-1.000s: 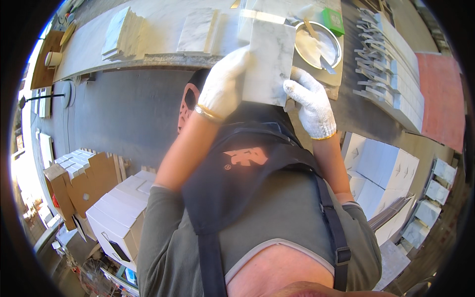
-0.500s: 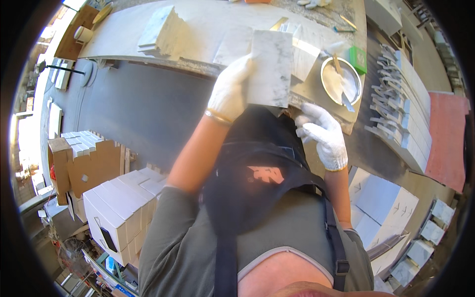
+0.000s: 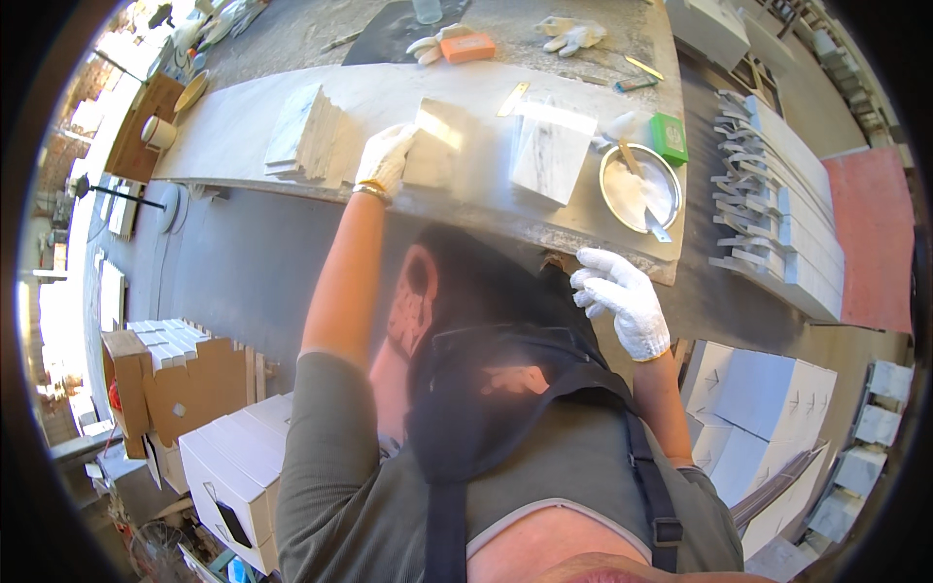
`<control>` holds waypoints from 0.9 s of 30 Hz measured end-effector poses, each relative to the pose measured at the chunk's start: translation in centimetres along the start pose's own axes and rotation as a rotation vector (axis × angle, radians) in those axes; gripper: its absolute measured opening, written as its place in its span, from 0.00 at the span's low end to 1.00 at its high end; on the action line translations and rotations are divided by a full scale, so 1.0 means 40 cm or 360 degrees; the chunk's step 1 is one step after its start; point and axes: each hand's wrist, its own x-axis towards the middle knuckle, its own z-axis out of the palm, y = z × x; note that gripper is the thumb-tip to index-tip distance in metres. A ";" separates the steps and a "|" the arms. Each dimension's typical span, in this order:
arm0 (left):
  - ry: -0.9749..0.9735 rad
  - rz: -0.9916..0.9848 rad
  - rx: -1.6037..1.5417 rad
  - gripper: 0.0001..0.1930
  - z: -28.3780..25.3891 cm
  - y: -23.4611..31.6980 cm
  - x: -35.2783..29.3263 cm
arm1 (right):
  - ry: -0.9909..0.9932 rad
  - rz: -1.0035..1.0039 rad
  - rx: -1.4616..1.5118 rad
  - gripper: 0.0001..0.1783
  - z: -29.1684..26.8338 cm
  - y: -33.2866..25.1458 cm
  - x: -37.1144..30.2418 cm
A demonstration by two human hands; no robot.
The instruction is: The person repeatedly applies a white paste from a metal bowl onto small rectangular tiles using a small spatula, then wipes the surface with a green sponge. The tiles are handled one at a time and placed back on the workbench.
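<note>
My left hand, in a white knit glove, grips the left edge of a pale marble tile at the near side of the bench. The tile lies low over the benchtop; whether it rests fully flat I cannot tell. My gloved right hand hovers just off the bench's front edge, fingers apart and slightly bent, holding nothing. Beyond it stands a round bowl of white paste or powder, with a wooden-handled spatula in it. Left of the bowl sits a stack of grey-veined marble tiles.
Another tile stack stands farther left on the bench. A green box, an orange block and loose gloves lie about the benchtop. White slabs line the right. White boxes and a cardboard carton are at lower left.
My left hand has carried the tile from upright in front of me to the left and down to the bench. My right hand stays empty, slightly lower.
</note>
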 end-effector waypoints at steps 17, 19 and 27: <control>-0.0004 0.0118 0.1967 0.48 0.208 0.124 -0.051 | 0.0026 0.0018 -0.0070 0.25 -0.004 -0.013 0.023; -0.0023 0.0123 0.2023 0.44 0.217 0.133 -0.052 | 0.0070 0.0042 -0.0019 0.25 -0.016 -0.007 0.016; -0.0081 0.0326 0.2085 0.38 0.192 0.144 -0.057 | 0.0125 0.0055 0.0043 0.25 -0.044 0.003 0.018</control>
